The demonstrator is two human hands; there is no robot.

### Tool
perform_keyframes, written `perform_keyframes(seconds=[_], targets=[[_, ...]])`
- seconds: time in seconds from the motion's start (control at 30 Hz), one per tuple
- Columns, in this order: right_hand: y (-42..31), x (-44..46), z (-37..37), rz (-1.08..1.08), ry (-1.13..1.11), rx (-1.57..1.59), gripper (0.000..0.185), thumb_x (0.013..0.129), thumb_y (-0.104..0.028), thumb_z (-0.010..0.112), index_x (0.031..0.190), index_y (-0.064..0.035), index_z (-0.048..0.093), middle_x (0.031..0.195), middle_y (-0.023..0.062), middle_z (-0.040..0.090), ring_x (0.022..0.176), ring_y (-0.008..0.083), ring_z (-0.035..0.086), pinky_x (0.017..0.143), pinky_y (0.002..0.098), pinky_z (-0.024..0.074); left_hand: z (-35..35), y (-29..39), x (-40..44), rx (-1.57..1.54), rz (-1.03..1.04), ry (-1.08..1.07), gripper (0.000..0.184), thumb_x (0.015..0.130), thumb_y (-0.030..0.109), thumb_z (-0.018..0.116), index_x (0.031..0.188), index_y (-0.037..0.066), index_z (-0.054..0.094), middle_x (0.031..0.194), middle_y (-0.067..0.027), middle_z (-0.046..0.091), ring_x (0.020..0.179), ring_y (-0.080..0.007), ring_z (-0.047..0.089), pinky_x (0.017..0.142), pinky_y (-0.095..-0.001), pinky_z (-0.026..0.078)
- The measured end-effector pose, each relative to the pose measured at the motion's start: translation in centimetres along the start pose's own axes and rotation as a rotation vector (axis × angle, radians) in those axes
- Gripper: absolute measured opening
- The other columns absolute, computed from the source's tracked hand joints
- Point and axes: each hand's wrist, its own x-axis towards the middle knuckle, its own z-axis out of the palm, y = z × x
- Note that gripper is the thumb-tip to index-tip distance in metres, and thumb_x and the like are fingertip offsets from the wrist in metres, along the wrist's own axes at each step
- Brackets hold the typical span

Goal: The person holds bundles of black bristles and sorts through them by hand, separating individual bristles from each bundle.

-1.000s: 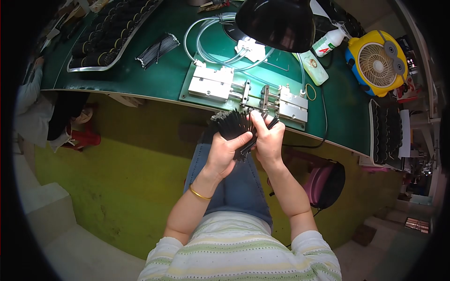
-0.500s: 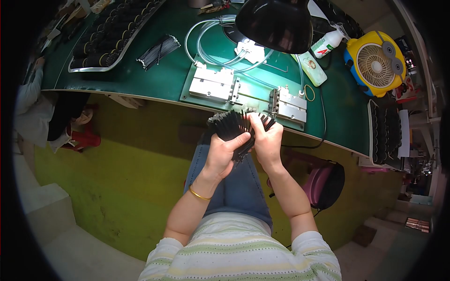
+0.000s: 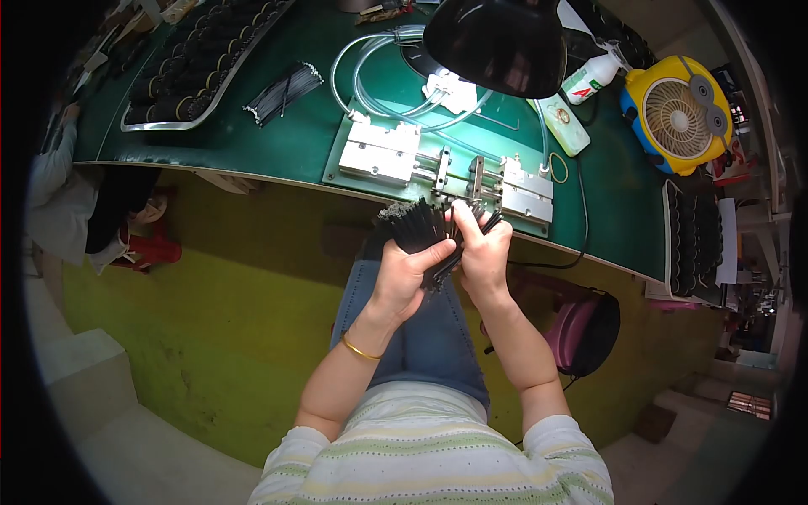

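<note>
A thick bundle of thin black wires [image 3: 412, 229] with pale, silvery tips is held over my lap, in front of the bench edge. My left hand [image 3: 399, 278] wraps round the bundle from the left, its thumb lying across the wires. On the right, my right hand [image 3: 483, 257] grips wires fanned out at that side, thumb and fingers pressed together. Just beyond my hands stands a metal clamping fixture [image 3: 383, 154], with a second metal block [image 3: 526, 192] facing it and metal jaws between them. How the wires sit inside my fingers is hidden.
A black lamp [image 3: 497, 46] overhangs the fixture, with clear hoses [image 3: 358, 80] behind it. Another wire bundle [image 3: 284, 91] lies on the green bench [image 3: 215, 143]. A tray of black coils [image 3: 198, 71], a bottle [image 3: 589, 78] and a yellow fan [image 3: 677, 114] stand around. Someone's sleeve [image 3: 55, 172] shows at far left.
The fixture's two jaws have moved inward, towards each other, narrowing the gap between the blocks. My hands and the wire bundle have shifted very slightly right, with the grip unchanged.
</note>
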Motion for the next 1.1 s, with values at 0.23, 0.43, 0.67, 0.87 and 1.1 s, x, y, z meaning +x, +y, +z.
perform_keyframes(seconds=[0.23, 0.43, 0.67, 0.87, 1.1], targets=[[-0.2, -0.3, -0.4, -0.004, -0.050, -0.021, 0.019, 0.083, -0.011, 0.057, 0.068, 0.0003, 0.061, 0.055, -0.0007, 0.053, 0.041, 0.0040, 0.042, 0.035, 0.0198, 0.0307, -0.2, 0.1, -0.2, -0.029, -0.021, -0.034, 0.023, 0.078, -0.003, 0.059, 0.100, 0.002, 0.056, 0.088, -0.0031, 0.058, 0.076, -0.0119, 0.057, 0.065, -0.0261, 0.049], [-0.7, -1.2, 0.3, -0.124, -0.063, -0.100, 0.018, 0.083, -0.011, 0.056, 0.072, 0.0012, 0.063, 0.057, -0.0019, 0.054, 0.045, 0.0027, 0.044, 0.039, 0.0188, 0.0315, -0.1, 0.2, -0.7, -0.027, -0.010, 0.000, 0.022, 0.077, -0.002, 0.059, 0.099, 0.002, 0.057, 0.088, -0.0029, 0.058, 0.076, -0.0119, 0.057, 0.065, -0.0259, 0.049], [-0.3, -0.6, 0.0, -0.043, -0.015, -0.072, 0.018, 0.082, -0.012, 0.056, 0.075, 0.0026, 0.064, 0.058, -0.0012, 0.055, 0.046, 0.0033, 0.045, 0.040, 0.0189, 0.0321, -0.5, -0.2, -0.3, 0.017, 0.001, 0.005, 0.023, 0.077, -0.002, 0.060, 0.099, 0.002, 0.057, 0.087, -0.0023, 0.058, 0.074, -0.0113, 0.057, 0.065, -0.0253, 0.049], [0.2, -0.1, -0.4, -0.036, -0.040, -0.060, 0.017, 0.081, -0.011, 0.056, 0.073, 0.0027, 0.064, 0.060, 0.0008, 0.058, 0.046, 0.0042, 0.047, 0.040, 0.0194, 0.0336, -0.3, -0.3, -0.1, -0.005, 0.004, -0.003, 0.022, 0.077, -0.003, 0.060, 0.098, 0.002, 0.057, 0.086, -0.0021, 0.058, 0.074, -0.0107, 0.056, 0.064, -0.0244, 0.048], [0.6, 0.3, -0.4, -0.038, -0.028, 0.015, 0.016, 0.081, -0.009, 0.056, 0.072, 0.0019, 0.063, 0.061, 0.0014, 0.058, 0.045, 0.0046, 0.046, 0.040, 0.0202, 0.0346, -0.2, -0.3, 0.1, 0.001, 0.006, -0.006, 0.022, 0.076, -0.003, 0.061, 0.097, 0.001, 0.057, 0.085, -0.0020, 0.058, 0.074, -0.0109, 0.056, 0.064, -0.0250, 0.048]])
